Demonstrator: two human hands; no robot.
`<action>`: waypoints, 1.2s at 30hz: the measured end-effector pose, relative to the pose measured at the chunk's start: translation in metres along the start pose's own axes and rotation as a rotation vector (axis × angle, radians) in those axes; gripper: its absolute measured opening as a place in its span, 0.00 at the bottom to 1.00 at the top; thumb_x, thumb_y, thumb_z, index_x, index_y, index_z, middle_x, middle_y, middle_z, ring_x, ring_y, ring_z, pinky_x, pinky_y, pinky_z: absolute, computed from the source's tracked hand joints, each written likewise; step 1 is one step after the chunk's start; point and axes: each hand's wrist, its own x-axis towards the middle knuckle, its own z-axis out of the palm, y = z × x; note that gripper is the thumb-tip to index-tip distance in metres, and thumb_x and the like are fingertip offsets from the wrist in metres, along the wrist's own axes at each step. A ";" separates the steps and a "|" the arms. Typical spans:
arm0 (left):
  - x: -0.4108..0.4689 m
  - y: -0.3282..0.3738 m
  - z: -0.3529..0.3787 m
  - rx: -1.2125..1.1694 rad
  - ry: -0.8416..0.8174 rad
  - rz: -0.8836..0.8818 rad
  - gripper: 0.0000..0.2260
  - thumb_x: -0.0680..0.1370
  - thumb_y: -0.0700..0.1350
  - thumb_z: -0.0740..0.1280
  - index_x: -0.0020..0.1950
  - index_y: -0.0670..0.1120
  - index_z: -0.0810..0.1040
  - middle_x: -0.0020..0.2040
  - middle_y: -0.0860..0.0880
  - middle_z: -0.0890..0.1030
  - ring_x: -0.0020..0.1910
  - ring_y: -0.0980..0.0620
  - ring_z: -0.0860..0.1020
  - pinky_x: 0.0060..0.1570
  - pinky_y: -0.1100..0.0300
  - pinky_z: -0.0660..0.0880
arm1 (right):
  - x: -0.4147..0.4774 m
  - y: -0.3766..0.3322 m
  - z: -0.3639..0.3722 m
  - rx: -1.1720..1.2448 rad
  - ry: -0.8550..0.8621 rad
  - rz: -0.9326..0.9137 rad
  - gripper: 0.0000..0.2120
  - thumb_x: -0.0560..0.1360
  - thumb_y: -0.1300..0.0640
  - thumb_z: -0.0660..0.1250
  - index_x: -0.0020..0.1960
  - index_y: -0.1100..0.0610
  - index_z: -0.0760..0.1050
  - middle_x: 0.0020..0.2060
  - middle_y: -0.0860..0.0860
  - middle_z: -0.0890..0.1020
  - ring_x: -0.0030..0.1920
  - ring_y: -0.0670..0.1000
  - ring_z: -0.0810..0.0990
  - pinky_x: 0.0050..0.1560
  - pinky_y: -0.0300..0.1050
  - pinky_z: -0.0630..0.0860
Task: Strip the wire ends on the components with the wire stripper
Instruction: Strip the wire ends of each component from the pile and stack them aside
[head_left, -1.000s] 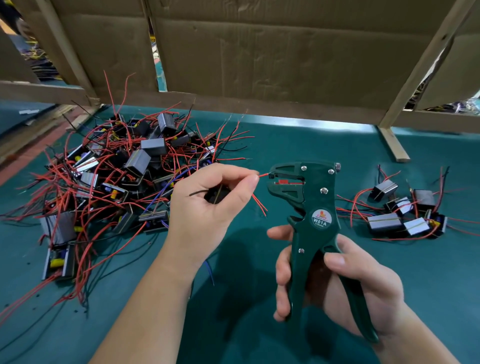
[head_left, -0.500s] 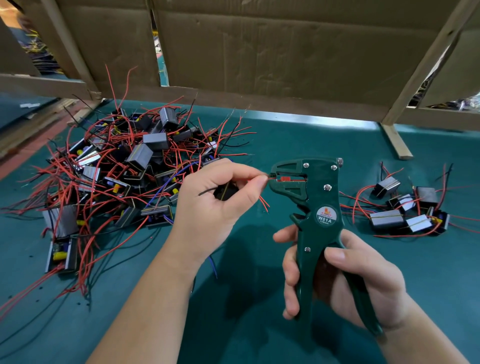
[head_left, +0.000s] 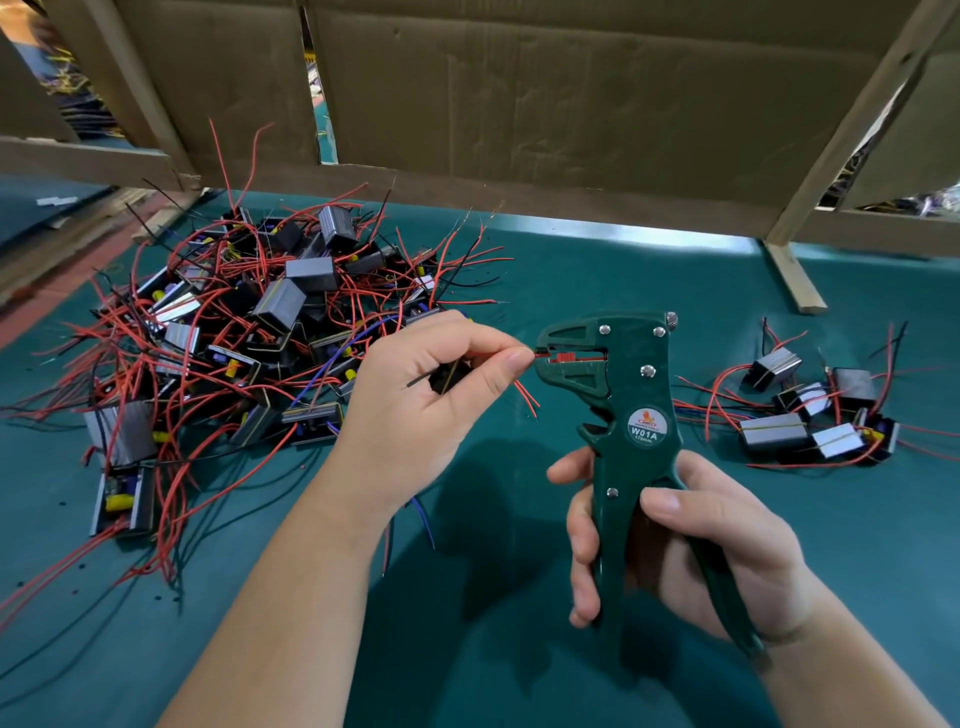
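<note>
Your left hand (head_left: 415, 410) pinches a red wire (head_left: 537, 353) at the mouth of the wire stripper (head_left: 623, 405), with a dark component (head_left: 449, 374) half hidden in the palm. Your right hand (head_left: 701, 540) wraps the upright handles. A tangled pile (head_left: 234, 338) lies far left and a small group (head_left: 810, 415) lies right, both on the green table (head_left: 623, 260) before a cardboard wall (head_left: 571, 104).

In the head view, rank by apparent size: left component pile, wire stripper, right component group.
1. left component pile
2. wire stripper and right component group: similar extent; the stripper is nearer the camera, so unranked.
</note>
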 end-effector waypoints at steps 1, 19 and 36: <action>0.000 0.000 0.000 0.006 -0.005 -0.001 0.03 0.75 0.46 0.70 0.42 0.55 0.81 0.34 0.48 0.77 0.35 0.54 0.73 0.38 0.63 0.68 | 0.001 -0.001 0.000 -0.003 -0.007 0.007 0.25 0.70 0.51 0.74 0.60 0.65 0.75 0.39 0.62 0.79 0.35 0.64 0.79 0.41 0.62 0.75; -0.006 -0.019 0.004 -0.131 -0.127 -0.225 0.08 0.79 0.56 0.52 0.42 0.59 0.67 0.43 0.46 0.82 0.38 0.48 0.71 0.41 0.58 0.69 | 0.013 0.002 0.006 0.186 0.255 -0.049 0.24 0.60 0.45 0.79 0.48 0.60 0.79 0.35 0.59 0.76 0.30 0.59 0.76 0.34 0.55 0.77; -0.003 -0.010 0.005 0.100 -0.089 -0.139 0.11 0.81 0.49 0.56 0.43 0.46 0.69 0.33 0.58 0.67 0.34 0.57 0.66 0.39 0.63 0.65 | 0.006 0.002 0.005 0.176 -0.079 -0.022 0.25 0.71 0.53 0.71 0.63 0.65 0.72 0.45 0.64 0.77 0.42 0.66 0.78 0.48 0.65 0.74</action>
